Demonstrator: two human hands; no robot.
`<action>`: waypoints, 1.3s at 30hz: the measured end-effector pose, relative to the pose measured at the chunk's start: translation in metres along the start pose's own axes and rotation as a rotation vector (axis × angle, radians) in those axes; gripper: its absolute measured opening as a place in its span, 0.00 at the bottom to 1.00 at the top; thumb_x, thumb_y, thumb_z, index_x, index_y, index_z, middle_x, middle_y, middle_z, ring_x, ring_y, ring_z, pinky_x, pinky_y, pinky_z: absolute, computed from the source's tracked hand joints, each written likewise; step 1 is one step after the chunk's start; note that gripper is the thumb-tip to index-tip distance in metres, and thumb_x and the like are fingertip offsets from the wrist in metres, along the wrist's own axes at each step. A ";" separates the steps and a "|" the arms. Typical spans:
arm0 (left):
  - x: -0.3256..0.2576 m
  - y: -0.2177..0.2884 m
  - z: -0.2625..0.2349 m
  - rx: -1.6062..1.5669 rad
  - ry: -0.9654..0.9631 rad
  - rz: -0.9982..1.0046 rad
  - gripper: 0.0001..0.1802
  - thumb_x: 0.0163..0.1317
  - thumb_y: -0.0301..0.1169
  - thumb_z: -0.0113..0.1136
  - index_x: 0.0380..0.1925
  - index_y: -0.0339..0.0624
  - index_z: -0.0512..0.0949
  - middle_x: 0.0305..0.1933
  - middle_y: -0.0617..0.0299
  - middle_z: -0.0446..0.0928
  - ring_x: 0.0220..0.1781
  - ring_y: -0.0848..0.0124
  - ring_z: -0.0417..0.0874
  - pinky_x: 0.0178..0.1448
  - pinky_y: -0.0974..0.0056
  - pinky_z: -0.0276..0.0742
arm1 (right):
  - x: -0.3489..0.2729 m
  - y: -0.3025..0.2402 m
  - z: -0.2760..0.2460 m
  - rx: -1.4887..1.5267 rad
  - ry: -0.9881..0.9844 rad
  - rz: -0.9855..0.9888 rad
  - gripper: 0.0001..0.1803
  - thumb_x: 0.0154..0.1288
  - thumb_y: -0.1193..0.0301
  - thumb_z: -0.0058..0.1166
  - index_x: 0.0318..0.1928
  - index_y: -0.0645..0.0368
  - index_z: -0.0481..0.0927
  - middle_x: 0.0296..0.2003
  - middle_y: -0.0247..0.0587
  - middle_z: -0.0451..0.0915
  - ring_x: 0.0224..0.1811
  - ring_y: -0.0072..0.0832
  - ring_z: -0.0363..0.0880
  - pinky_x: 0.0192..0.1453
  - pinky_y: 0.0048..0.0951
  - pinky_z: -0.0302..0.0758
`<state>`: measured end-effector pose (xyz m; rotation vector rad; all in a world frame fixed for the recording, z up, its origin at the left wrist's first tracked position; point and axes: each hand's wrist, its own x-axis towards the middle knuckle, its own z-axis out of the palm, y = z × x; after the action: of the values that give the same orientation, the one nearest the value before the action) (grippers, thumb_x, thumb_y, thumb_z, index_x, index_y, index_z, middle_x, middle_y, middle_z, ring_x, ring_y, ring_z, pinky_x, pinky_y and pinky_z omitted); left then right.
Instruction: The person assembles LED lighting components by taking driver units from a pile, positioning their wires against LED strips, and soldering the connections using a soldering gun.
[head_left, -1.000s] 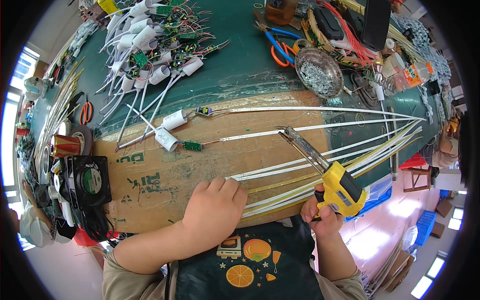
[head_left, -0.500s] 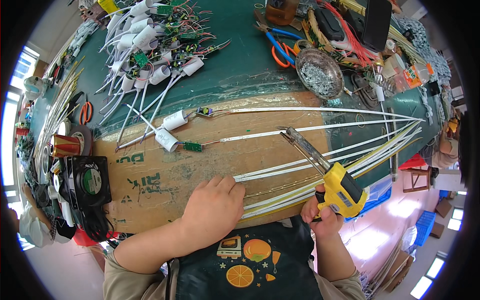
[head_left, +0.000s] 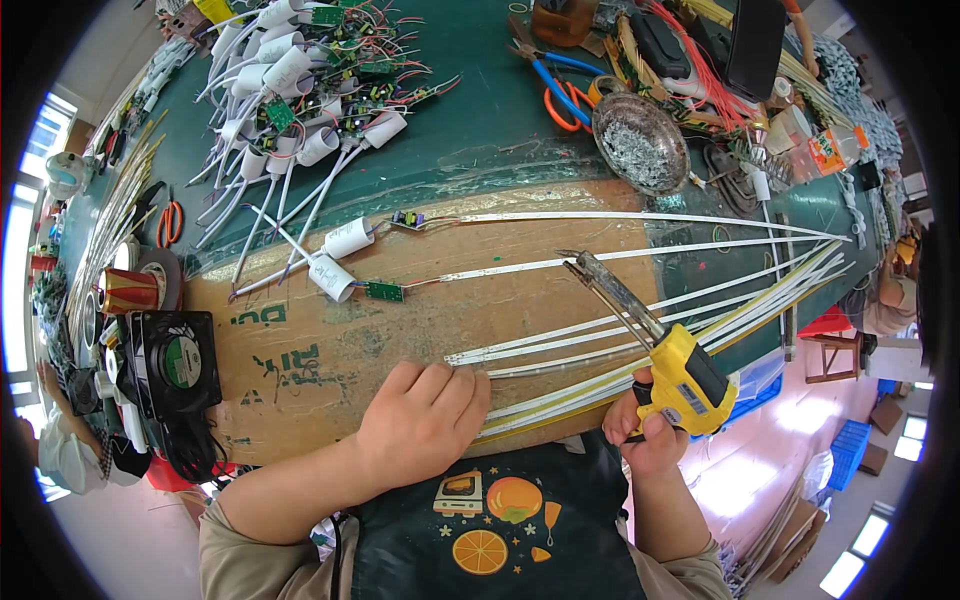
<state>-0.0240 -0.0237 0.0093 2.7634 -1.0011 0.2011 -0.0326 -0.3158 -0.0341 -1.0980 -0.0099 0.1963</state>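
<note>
My right hand (head_left: 648, 432) grips a yellow soldering gun (head_left: 688, 380) by its handle, its metal tip (head_left: 612, 290) pointing up and left over the board. My left hand (head_left: 425, 418) rests on the board with fingers curled down over the end of a thin white LED strip (head_left: 560, 367); the fingertips are hidden. Just beyond that hand, two more white strips (head_left: 520, 347) lie with loose ends. Farther up, two strips (head_left: 550, 265) join by thin wires to a green circuit board (head_left: 385, 292) and a second board (head_left: 408, 221), beside white cylindrical housings (head_left: 331, 277).
A brown board (head_left: 300, 400) covers the near green table. At the far left is a pile of white housings with circuit boards (head_left: 290, 70). A metal bowl of scraps (head_left: 640, 145) and blue-handled pliers (head_left: 550, 80) lie far right. A black fan (head_left: 175, 362) stands left.
My left hand has shifted slightly left and toward me, and a white strip now runs flat into its fingers. The loose strip ends beyond it have slid left. The soldering gun has barely moved.
</note>
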 end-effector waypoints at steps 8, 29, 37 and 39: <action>-0.012 0.006 -0.002 -0.019 -0.049 0.024 0.23 0.54 0.30 0.57 0.52 0.35 0.80 0.47 0.57 0.77 0.46 0.62 0.78 0.45 0.59 0.73 | 0.001 0.000 0.002 -0.014 -0.003 -0.011 0.33 0.66 0.58 0.64 0.62 0.66 0.68 0.22 0.36 0.72 0.19 0.26 0.72 0.24 0.29 0.72; 0.001 0.003 0.010 -0.234 0.032 -0.141 0.21 0.47 0.27 0.68 0.46 0.52 0.85 0.34 0.67 0.73 0.37 0.66 0.76 0.38 0.61 0.72 | -0.006 -0.011 -0.004 -0.035 0.033 -0.017 0.34 0.66 0.58 0.63 0.63 0.66 0.67 0.23 0.36 0.72 0.21 0.26 0.72 0.24 0.29 0.72; 0.002 0.004 0.011 -0.278 0.075 -0.154 0.17 0.51 0.31 0.71 0.44 0.48 0.85 0.36 0.66 0.74 0.37 0.66 0.76 0.41 0.61 0.70 | -0.011 -0.052 -0.050 -0.260 0.323 -0.222 0.28 0.71 0.58 0.54 0.62 0.66 0.67 0.23 0.33 0.70 0.19 0.21 0.70 0.48 0.38 0.78; 0.004 0.006 0.005 -0.300 0.066 -0.158 0.17 0.52 0.33 0.72 0.44 0.47 0.85 0.36 0.66 0.74 0.38 0.66 0.75 0.41 0.61 0.70 | -0.011 -0.056 -0.056 -0.293 0.374 -0.248 0.27 0.72 0.59 0.52 0.62 0.66 0.67 0.22 0.33 0.70 0.19 0.21 0.70 0.57 0.42 0.78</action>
<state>-0.0240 -0.0320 0.0056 2.5281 -0.7252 0.1072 -0.0292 -0.3922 -0.0091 -1.4004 0.1631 -0.2423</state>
